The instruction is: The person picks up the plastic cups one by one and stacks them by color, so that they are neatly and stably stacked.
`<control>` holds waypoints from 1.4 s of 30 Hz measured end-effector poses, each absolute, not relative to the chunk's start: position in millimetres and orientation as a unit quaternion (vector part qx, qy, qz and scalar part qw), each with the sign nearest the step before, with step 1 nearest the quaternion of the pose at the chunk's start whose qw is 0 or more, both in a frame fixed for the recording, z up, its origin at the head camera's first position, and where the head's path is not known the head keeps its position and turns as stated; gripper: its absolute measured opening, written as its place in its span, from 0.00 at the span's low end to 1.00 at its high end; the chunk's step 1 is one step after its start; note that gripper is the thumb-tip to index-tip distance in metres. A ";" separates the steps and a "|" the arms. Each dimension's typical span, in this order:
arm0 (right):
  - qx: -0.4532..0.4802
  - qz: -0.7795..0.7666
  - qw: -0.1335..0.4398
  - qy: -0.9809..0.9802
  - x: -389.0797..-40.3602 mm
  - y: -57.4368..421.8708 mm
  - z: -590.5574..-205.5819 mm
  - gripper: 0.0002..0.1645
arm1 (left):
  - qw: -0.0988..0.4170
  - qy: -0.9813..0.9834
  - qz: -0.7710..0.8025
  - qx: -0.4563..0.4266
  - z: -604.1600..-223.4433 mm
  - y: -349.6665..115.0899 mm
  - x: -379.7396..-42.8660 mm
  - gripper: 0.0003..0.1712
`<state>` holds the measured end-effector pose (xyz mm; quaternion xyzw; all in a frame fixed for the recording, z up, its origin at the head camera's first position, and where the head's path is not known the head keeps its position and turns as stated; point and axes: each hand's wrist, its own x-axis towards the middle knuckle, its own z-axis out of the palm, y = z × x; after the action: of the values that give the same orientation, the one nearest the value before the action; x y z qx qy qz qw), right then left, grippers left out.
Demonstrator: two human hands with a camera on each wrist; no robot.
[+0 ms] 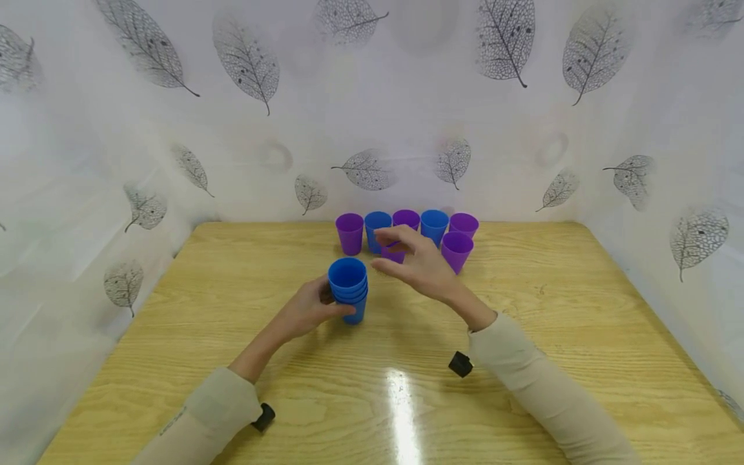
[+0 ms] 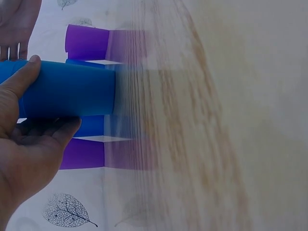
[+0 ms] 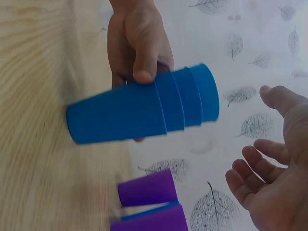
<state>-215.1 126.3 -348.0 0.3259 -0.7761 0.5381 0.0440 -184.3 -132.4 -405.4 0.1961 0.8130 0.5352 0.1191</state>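
Observation:
My left hand (image 1: 305, 310) grips a stack of nested blue cups (image 1: 356, 294) from its left side, with the thumb across the front. Several rims show stepped along the stack (image 3: 125, 113) in the right wrist view. The stack stands upright, its base right at the tabletop. Just to the right of the stack's mouth, and a little above it, is my right hand (image 1: 421, 265). Its fingers are spread apart from the thumb and hold nothing. In the right wrist view this hand (image 3: 284, 183) is clear of the top rim.
Behind the hands, a row of alternating purple (image 1: 350, 234) and blue cups (image 1: 434, 226) stands near the back wall. Two more purple cups stand in front of it, one at the right (image 1: 456, 250), the other partly behind my right hand. Leaf-patterned sheeting (image 1: 372, 116) encloses the wooden table (image 1: 232, 278).

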 end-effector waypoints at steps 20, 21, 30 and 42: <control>0.219 0.477 0.067 -0.848 -255.9 207.3 -348.3 0.31 | 0.130 0.809 0.539 0.193 -404.1 -132.9 -185.7 0.40; 0.217 0.475 0.069 -0.850 -259.1 210.5 -349.8 0.32 | 0.129 0.810 0.539 0.194 -404.5 -133.2 -185.9 0.40; 0.187 0.444 0.092 -0.871 -284.0 230.3 -358.0 0.35 | 0.126 0.810 0.541 0.187 -404.5 -132.9 -185.4 0.37; 0.193 0.349 0.089 -0.912 -306.8 233.8 -358.8 0.39 | 0.133 0.816 0.531 0.185 -404.2 -134.7 -184.9 0.39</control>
<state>-306.8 233.8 -358.8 0.1931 -0.9125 0.3494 0.0894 -184.9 -134.7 -404.2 0.1853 0.8159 0.5314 0.1327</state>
